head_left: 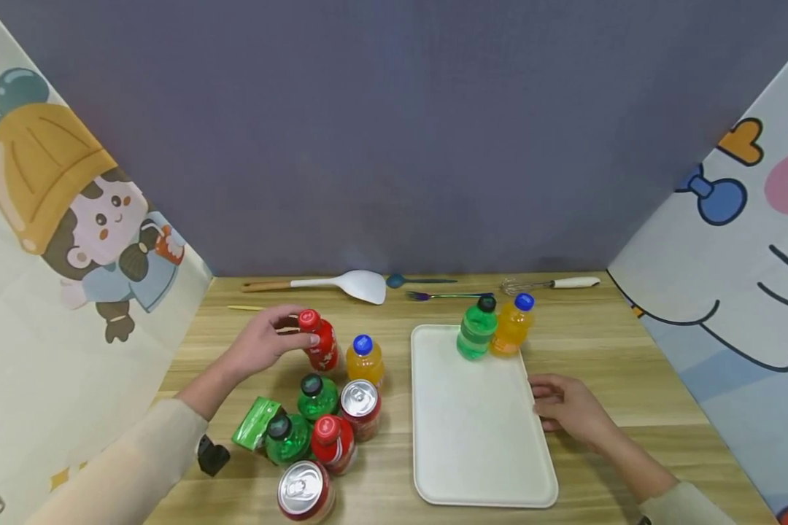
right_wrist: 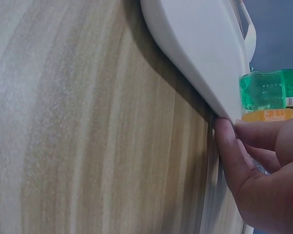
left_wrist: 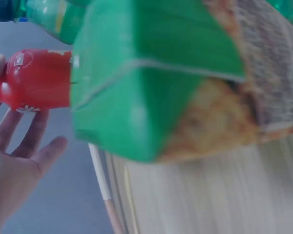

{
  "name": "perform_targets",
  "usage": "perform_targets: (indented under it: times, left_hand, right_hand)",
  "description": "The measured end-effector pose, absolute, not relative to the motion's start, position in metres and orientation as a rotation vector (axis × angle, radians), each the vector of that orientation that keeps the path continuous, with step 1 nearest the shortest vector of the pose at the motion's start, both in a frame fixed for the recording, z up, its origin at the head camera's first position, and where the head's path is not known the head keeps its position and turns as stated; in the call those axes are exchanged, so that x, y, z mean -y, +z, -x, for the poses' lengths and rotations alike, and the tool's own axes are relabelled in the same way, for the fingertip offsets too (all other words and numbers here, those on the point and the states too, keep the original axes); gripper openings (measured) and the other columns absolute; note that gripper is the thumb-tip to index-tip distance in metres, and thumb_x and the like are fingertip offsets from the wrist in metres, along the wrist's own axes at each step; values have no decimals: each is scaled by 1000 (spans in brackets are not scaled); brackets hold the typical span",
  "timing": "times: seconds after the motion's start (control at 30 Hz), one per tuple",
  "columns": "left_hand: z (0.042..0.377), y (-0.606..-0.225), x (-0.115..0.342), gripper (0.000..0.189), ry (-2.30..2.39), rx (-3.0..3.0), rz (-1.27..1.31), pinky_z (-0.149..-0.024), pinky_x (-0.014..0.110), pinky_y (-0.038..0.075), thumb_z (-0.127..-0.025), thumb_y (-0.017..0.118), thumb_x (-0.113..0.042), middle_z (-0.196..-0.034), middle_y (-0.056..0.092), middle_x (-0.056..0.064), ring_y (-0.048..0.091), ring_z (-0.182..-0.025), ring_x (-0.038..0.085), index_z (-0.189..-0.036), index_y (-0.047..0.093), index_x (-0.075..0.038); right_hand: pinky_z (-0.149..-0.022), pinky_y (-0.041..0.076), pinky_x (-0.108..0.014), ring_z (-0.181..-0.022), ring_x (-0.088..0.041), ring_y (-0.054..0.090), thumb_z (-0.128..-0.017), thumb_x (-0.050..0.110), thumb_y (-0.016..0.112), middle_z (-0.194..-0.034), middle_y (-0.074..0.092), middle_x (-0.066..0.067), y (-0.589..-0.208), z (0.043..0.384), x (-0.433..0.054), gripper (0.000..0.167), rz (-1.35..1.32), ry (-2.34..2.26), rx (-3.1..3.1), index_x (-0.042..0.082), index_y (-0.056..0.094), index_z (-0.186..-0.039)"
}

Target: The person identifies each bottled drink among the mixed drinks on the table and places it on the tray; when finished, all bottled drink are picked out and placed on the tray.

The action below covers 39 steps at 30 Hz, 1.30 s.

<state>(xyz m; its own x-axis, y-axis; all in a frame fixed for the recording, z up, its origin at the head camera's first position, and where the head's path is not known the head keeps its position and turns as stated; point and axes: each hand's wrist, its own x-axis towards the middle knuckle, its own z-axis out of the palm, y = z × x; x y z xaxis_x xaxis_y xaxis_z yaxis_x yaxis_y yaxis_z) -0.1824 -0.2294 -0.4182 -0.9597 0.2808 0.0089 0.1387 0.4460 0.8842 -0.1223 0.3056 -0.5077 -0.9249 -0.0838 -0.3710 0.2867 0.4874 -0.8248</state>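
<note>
My left hand (head_left: 272, 343) grips a small red bottle (head_left: 322, 350) near its neck, thumb across the front. In the left wrist view, fingers of the left hand (left_wrist: 19, 165) curve round the bottle's capped end, and a green packet (left_wrist: 136, 83) hides its lower part. At the right, my right hand (head_left: 570, 408) pinches the edge of a white tray (head_left: 479, 437); the right wrist view shows thumb and fingertips on the rim. Toward the tray's far end stand a green bottle (head_left: 476, 332) and an orange-drink bottle (head_left: 512, 329), side by side.
Left of the tray cluster another orange-drink bottle (head_left: 364, 362), green bottles (head_left: 318, 399), a red-capped bottle (head_left: 333, 445), drink cans (head_left: 305, 492) and the green packet (head_left: 257, 423). Along the back lie a spatula (head_left: 364, 286), a dark spoon (head_left: 397, 281), a fork (head_left: 446, 295) and a whisk (head_left: 551, 284).
</note>
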Motion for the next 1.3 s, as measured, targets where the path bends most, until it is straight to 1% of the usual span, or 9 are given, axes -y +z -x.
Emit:
perform_targets:
  times: [0.17, 0.3, 0.43, 0.57, 0.67, 0.9, 1.0, 1.17, 1.3]
  left_hand:
    - [184, -405, 227, 44, 1600, -2564, -332, -88, 37, 59, -91, 79, -25, -123, 70, 13, 65, -118, 38, -131, 66, -10]
    - [188, -395, 225, 38, 1615, -2641, -382, -84, 38, 60, -93, 79, -25, -122, 67, 10, 65, -114, 37, -126, 67, -11]
    - [193, -385, 224, 32, 1647, -2734, -435, -82, 32, 59, -93, 78, -21, -117, 66, 7, 65, -108, 33, -121, 67, -10]
    - [197, -374, 223, 31, 1688, -2785, -461, -81, 27, 59, -93, 77, -16, -114, 66, 8, 65, -105, 31, -120, 67, -6]
    - [200, -363, 219, 32, 1708, -2798, -469, -80, 25, 59, -93, 77, -15, -114, 66, 10, 67, -103, 32, -121, 66, -4]
    - [205, -341, 207, 36, 1674, -2793, -392, -79, 26, 60, -95, 76, -23, -120, 68, 12, 68, -106, 30, -125, 64, -6]
    - [208, -336, 201, 40, 1662, -2791, -357, -81, 28, 60, -95, 75, -25, -122, 68, 13, 69, -107, 30, -127, 63, -6]
    - [213, -326, 189, 45, 1671, -2752, -357, -90, 42, 61, -95, 75, -27, -126, 65, 13, 69, -112, 31, -132, 60, -7]
    - [217, -319, 174, 41, 1664, -2721, -379, -93, 49, 59, -95, 76, -27, -127, 65, 10, 68, -113, 31, -129, 61, -9]
  right_hand:
    - [-71, 64, -37, -98, -24, 70, -93, -4, 68, -125, 63, -25, -507, 121, -305, 55, -165, -1433, -2376, -9, 48, -145]
    - [-71, 64, -37, -99, -24, 70, -93, -5, 67, -125, 63, -26, -506, 121, -305, 55, -158, -1438, -2374, -9, 48, -145]
    - [-71, 64, -37, -98, -24, 70, -93, -5, 67, -125, 62, -25, -506, 121, -305, 55, -164, -1439, -2368, -9, 48, -145]
    - [-71, 63, -37, -97, -24, 70, -93, -5, 66, -125, 62, -26, -507, 122, -305, 55, -165, -1447, -2359, -9, 48, -145]
    - [-71, 64, -38, -98, -24, 70, -93, -5, 67, -125, 62, -26, -507, 122, -306, 55, -159, -1451, -2358, -10, 48, -144]
    - [-71, 64, -38, -97, -24, 70, -92, -5, 68, -126, 62, -27, -508, 122, -307, 56, -167, -1452, -2355, -9, 48, -144]
    - [-71, 64, -37, -98, -24, 70, -92, -5, 68, -127, 62, -27, -509, 122, -307, 56, -173, -1454, -2350, -9, 48, -144]
    - [-71, 64, -37, -98, -24, 70, -93, -5, 68, -127, 62, -27, -508, 122, -308, 55, -173, -1457, -2348, -8, 49, -144]
    - [-72, 64, -38, -99, -24, 70, -93, -5, 68, -126, 62, -28, -508, 123, -308, 55, -157, -1461, -2342, -10, 48, -144]
